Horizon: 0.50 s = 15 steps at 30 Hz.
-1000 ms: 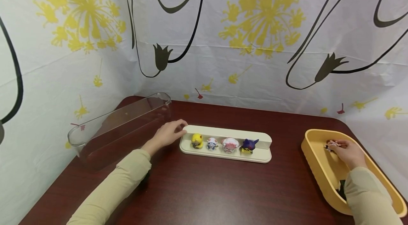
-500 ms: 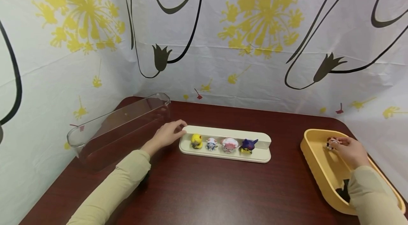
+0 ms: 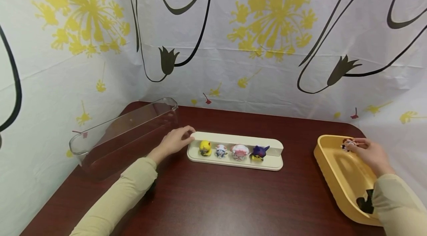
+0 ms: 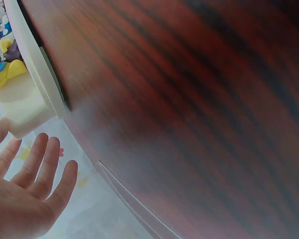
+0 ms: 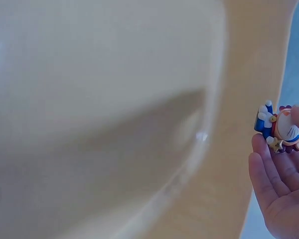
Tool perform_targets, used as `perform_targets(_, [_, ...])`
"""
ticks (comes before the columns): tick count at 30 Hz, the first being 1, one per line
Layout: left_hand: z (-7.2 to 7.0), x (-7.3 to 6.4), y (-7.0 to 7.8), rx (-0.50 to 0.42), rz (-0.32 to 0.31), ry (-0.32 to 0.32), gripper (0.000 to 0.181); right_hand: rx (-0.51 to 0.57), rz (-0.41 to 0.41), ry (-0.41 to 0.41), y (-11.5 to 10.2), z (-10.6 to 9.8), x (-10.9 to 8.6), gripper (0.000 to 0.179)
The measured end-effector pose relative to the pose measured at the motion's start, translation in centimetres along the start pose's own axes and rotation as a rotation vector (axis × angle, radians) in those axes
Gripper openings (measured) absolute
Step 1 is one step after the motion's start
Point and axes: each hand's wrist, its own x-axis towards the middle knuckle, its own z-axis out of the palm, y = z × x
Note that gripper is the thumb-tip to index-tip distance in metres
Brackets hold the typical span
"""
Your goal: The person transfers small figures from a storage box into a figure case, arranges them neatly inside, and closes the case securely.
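Note:
My right hand (image 3: 374, 156) pinches a small figurine (image 5: 275, 125) between thumb and fingers, over the far end of the yellow tray (image 3: 329, 178). In the right wrist view the figurine lies sideways, with a whiskered white face, blue body and dark red edging. My left hand (image 3: 173, 142) is at the left end of a cream display stand (image 3: 233, 138), fingers loosely spread, fingertips at its corner. On the stand's lower step sit a yellow figurine (image 3: 205, 148), a small white one (image 3: 221, 151), a pink and white one (image 3: 240, 152) and a purple one (image 3: 259, 153).
A clear plastic cover (image 3: 125, 128) lies on the dark red table (image 3: 247, 199) left of my left hand. Inside the yellow tray's near end is a black object (image 3: 366, 202), partly behind my right sleeve. Patterned white cloth (image 3: 213, 80) hangs behind the table.
My right hand has risen slightly toward the tray's far rim with the figurine, uncovering more of the black object. The left hand stays at the stand's corner.

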Motion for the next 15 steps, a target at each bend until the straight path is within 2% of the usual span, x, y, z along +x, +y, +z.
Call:
perform_targets(5, [0.0,0.0,0.0,-0.004,0.001,0.007,0.022,0.026,-0.008,0.000,-0.5,-0.3,-0.2,0.055])
perform_targets(6, [0.0,0.0,-0.1,-0.004,0.000,0.007,0.022,0.026,-0.032,-0.015,-0.8,-0.4,-0.4,0.057])
perform_targets(7, [0.0,0.0,-0.1,-0.003,0.000,0.007,0.022,0.017,-0.055,-0.023,-1.1,-0.5,-0.6,0.060])
perform_targets(15, [0.1,0.1,0.0,-0.003,0.006,0.009,0.022,-0.016,-0.081,-0.020,-2.9,-1.1,-1.3,0.057])
